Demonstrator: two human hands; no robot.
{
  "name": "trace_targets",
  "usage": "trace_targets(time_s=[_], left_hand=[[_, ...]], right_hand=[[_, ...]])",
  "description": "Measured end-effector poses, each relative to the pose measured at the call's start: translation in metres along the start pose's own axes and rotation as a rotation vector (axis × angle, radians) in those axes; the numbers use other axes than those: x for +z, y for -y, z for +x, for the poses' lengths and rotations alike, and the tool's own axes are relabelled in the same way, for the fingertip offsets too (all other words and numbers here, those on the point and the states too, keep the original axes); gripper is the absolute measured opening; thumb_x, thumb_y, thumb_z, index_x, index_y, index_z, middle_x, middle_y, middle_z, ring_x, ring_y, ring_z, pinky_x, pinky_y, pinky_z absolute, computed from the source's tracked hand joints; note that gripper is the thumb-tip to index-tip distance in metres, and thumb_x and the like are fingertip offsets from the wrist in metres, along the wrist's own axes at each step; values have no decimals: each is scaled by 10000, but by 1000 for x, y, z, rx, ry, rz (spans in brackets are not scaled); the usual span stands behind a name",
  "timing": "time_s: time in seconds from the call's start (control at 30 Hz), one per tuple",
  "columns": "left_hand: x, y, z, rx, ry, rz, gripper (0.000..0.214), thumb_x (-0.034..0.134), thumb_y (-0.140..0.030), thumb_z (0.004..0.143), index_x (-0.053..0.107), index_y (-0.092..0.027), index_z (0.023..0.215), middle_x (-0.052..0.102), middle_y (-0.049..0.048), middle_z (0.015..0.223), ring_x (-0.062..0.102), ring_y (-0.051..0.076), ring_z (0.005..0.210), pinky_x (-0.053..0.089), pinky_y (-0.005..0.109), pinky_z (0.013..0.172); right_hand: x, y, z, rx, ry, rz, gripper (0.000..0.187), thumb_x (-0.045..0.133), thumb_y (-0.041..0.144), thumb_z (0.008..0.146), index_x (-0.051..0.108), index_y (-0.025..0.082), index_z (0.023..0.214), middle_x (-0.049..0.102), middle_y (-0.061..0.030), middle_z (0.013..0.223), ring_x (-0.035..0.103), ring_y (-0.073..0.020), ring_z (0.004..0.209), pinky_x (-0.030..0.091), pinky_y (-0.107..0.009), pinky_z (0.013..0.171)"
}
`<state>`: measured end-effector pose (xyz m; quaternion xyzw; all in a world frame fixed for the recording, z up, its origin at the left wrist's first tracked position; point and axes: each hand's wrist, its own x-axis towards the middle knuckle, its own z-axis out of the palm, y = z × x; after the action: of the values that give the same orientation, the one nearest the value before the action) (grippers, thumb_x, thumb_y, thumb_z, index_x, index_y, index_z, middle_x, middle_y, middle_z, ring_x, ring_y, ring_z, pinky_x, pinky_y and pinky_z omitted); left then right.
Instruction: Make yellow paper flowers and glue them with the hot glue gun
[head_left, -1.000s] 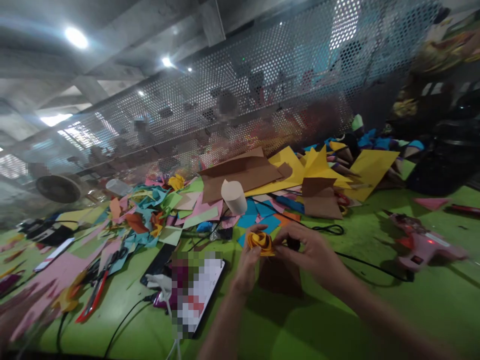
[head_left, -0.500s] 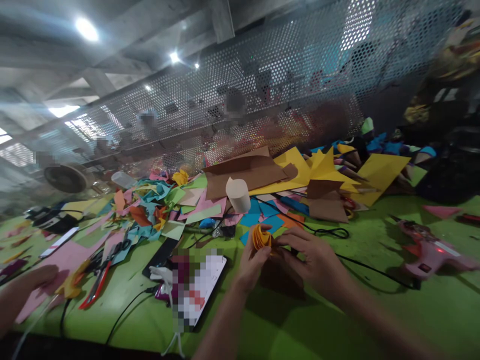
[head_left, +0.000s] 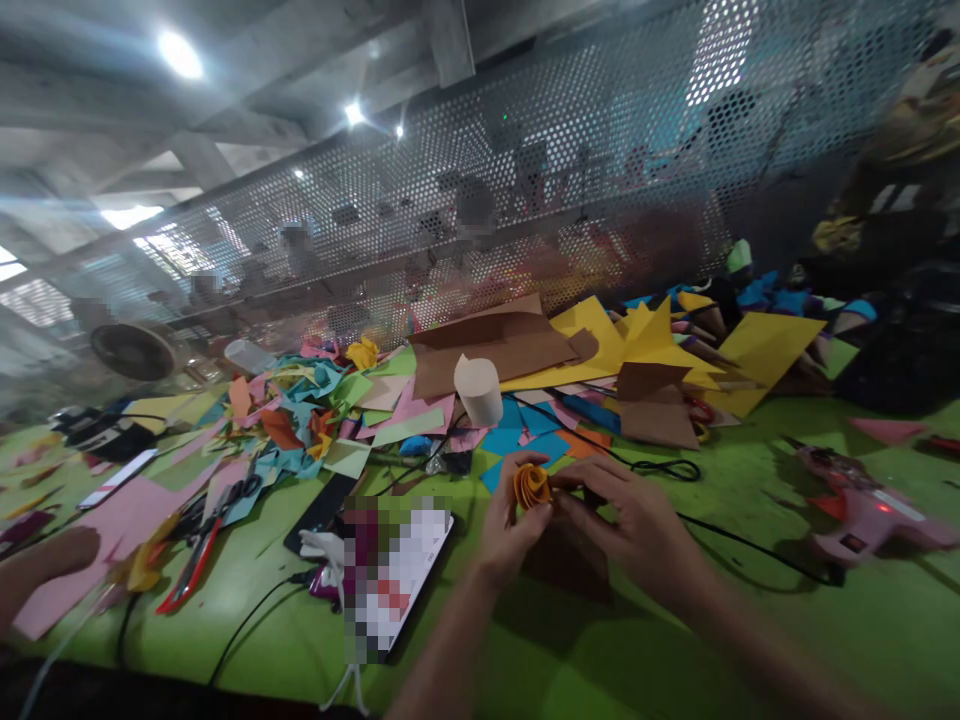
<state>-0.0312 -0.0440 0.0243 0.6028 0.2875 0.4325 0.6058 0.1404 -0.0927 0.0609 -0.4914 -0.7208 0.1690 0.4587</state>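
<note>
A rolled orange-yellow paper flower (head_left: pixel 532 487), its coiled layers facing up, is held just above the green table. My left hand (head_left: pixel 508 530) is closed around its left side, thumb in front and fingers behind. From the right, my right hand (head_left: pixel 619 505) pinches at the flower's edge with thumb and fingertips; the exact grip is partly hidden. Below both hands is a piece of brown paper (head_left: pixel 570 570) in shadow; whether it touches them I cannot tell.
A pink glue gun (head_left: pixel 870 515) with a red light lies right. A white paper roll (head_left: pixel 478 392) stands ahead, among coloured paper sheets and scraps. A phone (head_left: pixel 420 570), cables and red-handled scissors (head_left: pixel 191 570) lie left. Another person's hand (head_left: pixel 64 560) rests at far left.
The paper flower has turned, so its coiled top faces me more, and it sits slightly lower and further right. The other person's hand has shifted a little left.
</note>
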Motion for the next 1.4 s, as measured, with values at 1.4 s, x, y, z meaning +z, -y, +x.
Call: trace_targets(time_s=[1.4], left_hand=[[3,-7,-1,211,135,515,690,646,-174,717,457,-242,1377,555,114,1330,516,341,1219,383,492,1061]], right_hand=[[-8,-6,6,134,-17,31,105,620,183,837,687,225,906,719,-51,918,670,-208,816,521,-319,719]])
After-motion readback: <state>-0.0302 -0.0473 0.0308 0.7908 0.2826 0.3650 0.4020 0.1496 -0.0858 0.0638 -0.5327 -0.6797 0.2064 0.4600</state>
